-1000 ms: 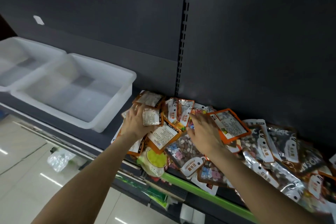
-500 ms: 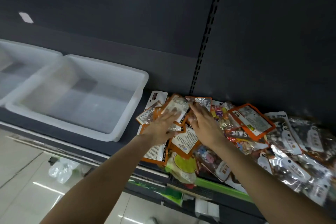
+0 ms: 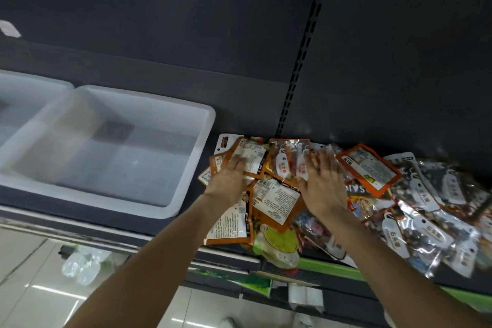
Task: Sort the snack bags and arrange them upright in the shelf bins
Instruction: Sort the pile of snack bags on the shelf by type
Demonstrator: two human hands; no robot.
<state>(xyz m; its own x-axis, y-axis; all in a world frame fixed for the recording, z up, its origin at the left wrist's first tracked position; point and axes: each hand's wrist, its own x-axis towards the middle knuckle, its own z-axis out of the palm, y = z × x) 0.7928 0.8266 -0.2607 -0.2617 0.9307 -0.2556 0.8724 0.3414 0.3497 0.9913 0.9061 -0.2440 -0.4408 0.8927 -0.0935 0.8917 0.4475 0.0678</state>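
Note:
A heap of snack bags lies flat on the dark shelf. Orange-edged bags [image 3: 274,197] with white labels are at its left end, and clear silvery bags [image 3: 426,205] with white tags spread to the right. My left hand [image 3: 230,180] rests with straight fingers on the leftmost orange-edged bags. My right hand [image 3: 323,185] lies flat, fingers spread, on the bags just right of it. An orange-edged bag [image 3: 368,168] sits tilted beside my right hand. A white plastic bin [image 3: 183,178] stands to the left of the heap, with no bags in it.
A second white bin [image 3: 26,98] adjoins the first at the far left. The dark back panel has a slotted upright [image 3: 300,66]. A yellow-green packet [image 3: 278,243] overhangs the shelf's front edge. Below are a green shelf strip [image 3: 330,269], a plastic bag [image 3: 82,265] and a glossy floor.
Both hands moved further back onto the pile and flattened out. My left hand let go of the bags it gripped a second ago. The view shifted left and the bin looms larger.

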